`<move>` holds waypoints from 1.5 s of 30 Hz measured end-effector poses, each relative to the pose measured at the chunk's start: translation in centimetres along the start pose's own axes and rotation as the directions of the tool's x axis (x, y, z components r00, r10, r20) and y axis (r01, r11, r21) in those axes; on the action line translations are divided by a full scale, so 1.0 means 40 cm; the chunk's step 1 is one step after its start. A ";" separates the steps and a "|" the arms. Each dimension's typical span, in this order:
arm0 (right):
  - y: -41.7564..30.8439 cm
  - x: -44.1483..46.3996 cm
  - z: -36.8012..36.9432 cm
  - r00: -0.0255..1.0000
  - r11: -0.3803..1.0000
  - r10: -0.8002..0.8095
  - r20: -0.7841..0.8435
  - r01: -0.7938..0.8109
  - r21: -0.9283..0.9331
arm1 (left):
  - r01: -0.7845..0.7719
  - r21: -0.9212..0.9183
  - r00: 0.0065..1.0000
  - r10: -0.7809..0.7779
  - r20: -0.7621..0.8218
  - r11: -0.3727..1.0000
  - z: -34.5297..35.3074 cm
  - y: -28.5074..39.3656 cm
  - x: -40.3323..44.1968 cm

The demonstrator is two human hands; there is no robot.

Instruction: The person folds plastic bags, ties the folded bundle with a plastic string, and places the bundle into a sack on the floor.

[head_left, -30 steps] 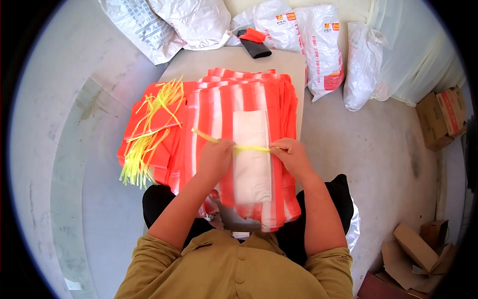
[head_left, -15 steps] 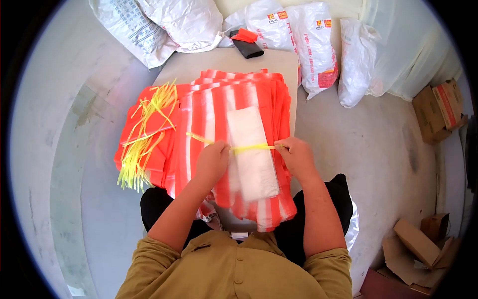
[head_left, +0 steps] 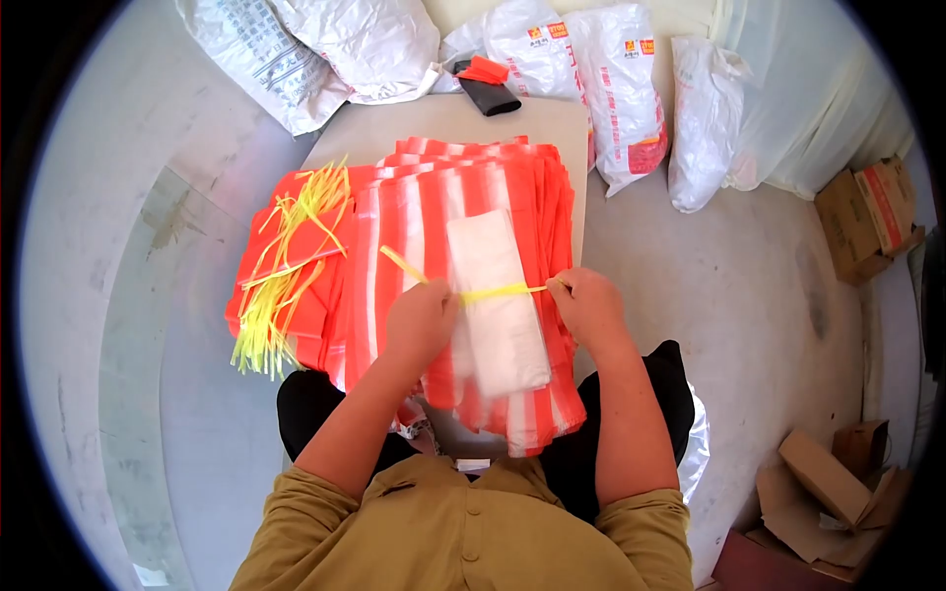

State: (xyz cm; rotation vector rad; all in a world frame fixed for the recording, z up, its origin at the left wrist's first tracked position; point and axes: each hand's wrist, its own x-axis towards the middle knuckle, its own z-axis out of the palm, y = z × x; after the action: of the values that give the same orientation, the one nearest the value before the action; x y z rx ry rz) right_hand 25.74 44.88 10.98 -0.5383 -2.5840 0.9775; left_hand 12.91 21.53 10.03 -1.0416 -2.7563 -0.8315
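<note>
A folded white bundle [head_left: 505, 345] lies slightly tilted on a stack of red-and-white striped sheets [head_left: 399, 212]. A yellow strip [head_left: 498, 292] crosses the bundle near its middle. My left hand [head_left: 426, 315] is closed on the strip at the bundle's left side, with a loose end sticking out to the upper left. At the right side my right hand [head_left: 588, 303] pinches the other part of the strip. Many yellow strips [head_left: 276, 291] lie over folded red sheets [head_left: 258, 258] to the left.
Several white sacks [head_left: 616, 108] stand beyond the board [head_left: 370, 123]. A black roll [head_left: 490, 97] with a red piece [head_left: 483, 70] lies at its far edge. Cardboard boxes [head_left: 867, 222] are at the right, and opened cartons [head_left: 823, 492] at the lower right.
The white bundle has turned from nearly straight to tilted, its lower end shifting right. The loose strip end by my left hand now points more steeply upward. The view has shifted slightly.
</note>
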 end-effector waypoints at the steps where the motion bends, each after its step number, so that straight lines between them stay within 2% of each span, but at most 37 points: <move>1: -0.001 0.001 0.000 1.000 1.000 0.005 -0.008 -0.005 0.009 | 0.003 0.002 1.000 -0.003 -0.003 1.000 -0.003 0.003 -0.001; 4: -0.003 0.005 0.001 1.000 0.999 0.022 -0.015 -0.021 0.025 | 0.009 -0.101 0.999 -0.012 -0.037 0.995 -0.006 0.004 -0.006; 10: 0.015 0.013 0.020 0.999 0.999 0.031 0.027 -0.030 -0.031 | 0.183 -0.361 0.979 -0.204 -0.021 0.914 0.010 -0.012 -0.004; 13: 0.013 0.013 0.030 1.000 0.999 0.027 -0.014 -0.028 -0.019 | 0.184 -0.366 0.981 -0.196 0.004 0.912 0.004 -0.004 -0.006; 16: 0.009 0.016 0.030 0.995 0.989 0.103 0.000 -0.102 0.109 | 0.205 -0.712 0.973 -0.215 0.077 0.672 0.016 0.011 -0.010; 18: 0.011 0.025 0.031 0.979 0.945 0.189 0.077 -0.203 0.257 | 0.293 -0.804 0.952 -0.232 0.197 0.518 -0.007 0.041 -0.007; 20: 0.022 0.035 0.043 0.974 0.901 0.198 0.108 -0.224 0.372 | 0.357 -0.874 0.928 -0.234 0.291 0.329 -0.017 0.070 -0.003; 25: 0.011 0.039 0.047 0.955 0.803 0.244 0.169 -0.297 0.518 | 0.406 -0.899 0.883 -0.183 0.433 -0.167 0.010 0.063 0.002; 28: 0.025 0.042 0.061 0.968 0.846 0.210 0.140 -0.252 0.470 | 0.390 -0.872 0.862 -0.216 0.458 -0.296 0.020 0.042 -0.002; 30: 0.037 0.041 0.060 0.987 0.914 0.124 0.102 -0.154 0.374 | 0.395 -0.860 0.829 -0.278 0.485 -0.323 0.023 0.036 -0.002; 33: 0.026 0.034 0.053 0.992 0.966 0.105 0.076 -0.120 0.230 | 0.388 -0.849 0.801 -0.325 0.503 -0.358 0.029 0.032 -0.005; 36: 0.020 0.034 0.052 0.978 0.909 0.173 0.121 -0.206 0.363 | 0.370 -0.857 0.802 -0.342 0.489 -0.359 0.044 0.038 -0.010; 39: -0.012 0.028 0.054 0.999 0.843 0.032 0.040 -0.049 0.535 | 0.367 -0.868 0.828 -0.309 0.469 -0.334 0.056 0.032 -0.013; 42: -0.038 0.035 0.086 0.998 0.754 -0.016 0.057 -0.025 0.656 | 0.383 -0.887 0.862 -0.244 0.444 -0.258 0.060 0.036 -0.014; 45: -0.052 0.045 0.105 0.990 0.624 -0.019 0.143 -0.100 0.775 | 0.412 -0.893 0.867 -0.223 0.446 -0.181 0.042 0.059 -0.017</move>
State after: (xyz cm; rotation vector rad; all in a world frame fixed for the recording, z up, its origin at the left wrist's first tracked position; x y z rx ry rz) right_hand 21.93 41.90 9.73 -0.2740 -1.9239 2.0497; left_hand 15.12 23.45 9.51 -0.1596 -1.9009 -3.3470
